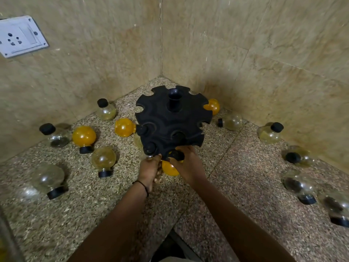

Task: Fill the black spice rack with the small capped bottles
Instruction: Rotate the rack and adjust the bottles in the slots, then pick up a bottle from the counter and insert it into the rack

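The black spice rack [170, 125] stands on the speckled stone counter [236, 186], in the far corner where the two walls meet, and both your hands are at its near edge. Your right hand [187, 165] has its fingers curled around the neck of an orange bottle [170, 169], just under its black cap [177, 155], and this cap sits at a slot in the near rim of the rack. Your left hand [151, 170] is just beside it on the left, with the fingers curled and close together under the rim, below a second cap [149, 148]. I cannot tell what this hand holds. Loose bottles lie around the rack. On the left are an upturned orange bottle [84, 136] and a lying orange bottle [124, 127] among clear ones. On the right, a row of clear bottles [270, 133] runs along the wall. A white socket plate [20, 36] is on the left wall.
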